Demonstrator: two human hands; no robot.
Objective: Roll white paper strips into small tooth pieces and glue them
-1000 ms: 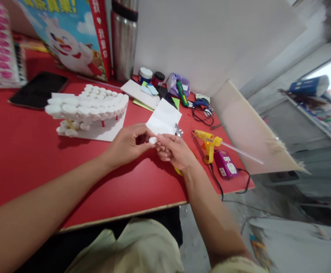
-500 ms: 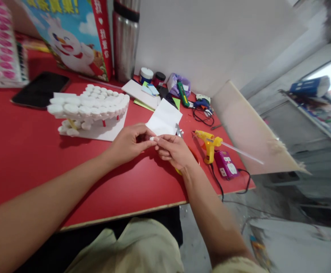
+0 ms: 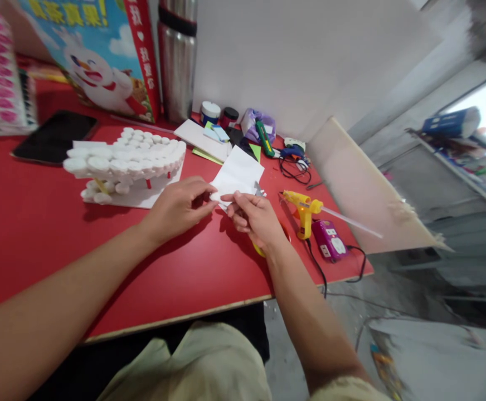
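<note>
My left hand [image 3: 182, 205] is over the middle of the red table, thumb and forefinger closing on a small white piece [image 3: 215, 196] that partly blends with the paper behind. Close to its right, my right hand [image 3: 253, 214] has its fingers curled, the thumb against the forefinger; whether anything is between them is hidden. Behind the fingertips lies a folded white paper [image 3: 238, 170]. Left of my hands stands a model of white rounded pieces [image 3: 128, 159], with small red posts, on a white board [image 3: 142, 197]. Scissors with orange-yellow handles [image 3: 259, 249] lie partly under my right hand.
To the right, a yellow glue gun [image 3: 305, 211] rests by a purple power socket [image 3: 329, 240] with a cord. Behind are a green cutter [image 3: 264, 138], paint jars [image 3: 210, 112] and a steel flask [image 3: 178, 69]. A black phone [image 3: 54, 136] lies at left.
My fingertips have parted slightly: the left hand has moved a little left, and the right thumb has drawn back along its forefinger. The whole view has shifted slightly.
</note>
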